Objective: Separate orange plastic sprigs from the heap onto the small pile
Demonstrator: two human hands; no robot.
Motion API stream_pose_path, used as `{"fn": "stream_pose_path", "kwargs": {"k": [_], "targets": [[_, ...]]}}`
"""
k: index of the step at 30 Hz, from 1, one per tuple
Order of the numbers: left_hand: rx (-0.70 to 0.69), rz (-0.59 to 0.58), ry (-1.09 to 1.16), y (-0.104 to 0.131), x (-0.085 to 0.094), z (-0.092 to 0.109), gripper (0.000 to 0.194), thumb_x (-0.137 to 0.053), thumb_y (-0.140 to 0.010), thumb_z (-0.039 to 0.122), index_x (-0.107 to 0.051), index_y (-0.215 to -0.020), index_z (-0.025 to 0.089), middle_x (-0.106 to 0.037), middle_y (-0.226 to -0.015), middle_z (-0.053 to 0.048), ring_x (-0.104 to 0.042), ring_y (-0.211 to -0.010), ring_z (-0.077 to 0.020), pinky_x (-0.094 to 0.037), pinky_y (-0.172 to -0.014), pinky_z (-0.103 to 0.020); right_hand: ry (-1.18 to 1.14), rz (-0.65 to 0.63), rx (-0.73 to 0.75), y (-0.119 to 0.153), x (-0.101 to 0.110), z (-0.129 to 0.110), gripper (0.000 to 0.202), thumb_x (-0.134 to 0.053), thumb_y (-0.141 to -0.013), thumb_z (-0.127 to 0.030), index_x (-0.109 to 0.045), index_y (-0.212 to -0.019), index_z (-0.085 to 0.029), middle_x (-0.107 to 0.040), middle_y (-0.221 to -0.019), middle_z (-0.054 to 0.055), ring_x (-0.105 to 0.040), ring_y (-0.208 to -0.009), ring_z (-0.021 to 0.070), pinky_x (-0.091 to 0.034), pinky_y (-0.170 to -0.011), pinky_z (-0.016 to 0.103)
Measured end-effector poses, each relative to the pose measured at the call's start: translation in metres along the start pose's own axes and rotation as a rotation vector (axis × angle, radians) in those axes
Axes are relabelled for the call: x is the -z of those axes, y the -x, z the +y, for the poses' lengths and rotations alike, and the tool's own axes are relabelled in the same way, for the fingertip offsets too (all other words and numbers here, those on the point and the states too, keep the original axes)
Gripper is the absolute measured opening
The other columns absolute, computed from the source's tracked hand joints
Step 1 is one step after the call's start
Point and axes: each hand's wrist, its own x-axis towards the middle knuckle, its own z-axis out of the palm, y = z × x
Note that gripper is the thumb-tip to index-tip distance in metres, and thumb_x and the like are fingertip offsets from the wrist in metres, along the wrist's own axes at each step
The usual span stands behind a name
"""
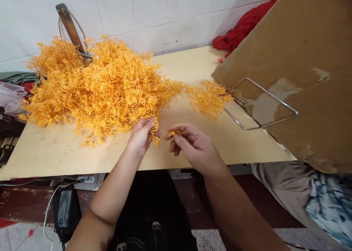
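Over the front part of the table, my left hand (141,135) pinches a small orange sprig (155,132) of artificial flower between thumb and fingers. Just to its right, my right hand (189,143) is closed on another small orange piece (176,133), with a thin stem poking out past the thumb. A gap separates the two hands. Behind my left hand spreads a large heap of orange artificial flower sprigs (110,86). A looser orange bunch (207,97) lies to the right of the heap, against a bent metal wire stand (271,91).
A big brown cardboard sheet (305,53) leans over the table's (82,163) right end. Red fluffy material (244,27) lies behind it. A brown upright tool or handle (70,27) rises behind the heap. A black bag (66,210) hangs below at left. Someone's clothed leg (283,192) shows at right.
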Motion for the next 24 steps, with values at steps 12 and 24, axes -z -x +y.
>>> {"fn": "stream_pose_path", "kwargs": {"k": [12, 24], "targets": [[-0.172, 0.103, -0.026, -0.011, -0.001, -0.011, 0.009, -0.052, -0.075, 0.006, -0.047, -0.075, 0.014, -0.048, -0.061, 0.006, -0.042, -0.05, -0.0031, -0.031, -0.053, -0.017, 0.308, -0.014, 0.175, 0.007, -0.043, 0.03, 0.023, -0.039, -0.085, -0.035, -0.043, -0.07, -0.018, -0.046, -0.065, 0.0, -0.046, -0.06, 0.0108, -0.039, -0.055, 0.024], [-0.141, 0.273, 0.025, -0.019, -0.008, -0.01, 0.013, -0.045, -0.077, 0.007, -0.044, -0.08, 0.019, -0.044, -0.059, 0.007, -0.036, -0.042, -0.0032, -0.022, -0.041, -0.016, 0.641, -0.305, 0.594, 0.073, -0.05, -0.006, 0.02, -0.034, -0.077, -0.012, -0.042, -0.062, -0.022, -0.045, -0.051, -0.001, -0.042, -0.045, 0.0123, -0.03, -0.042, 0.024]]}}
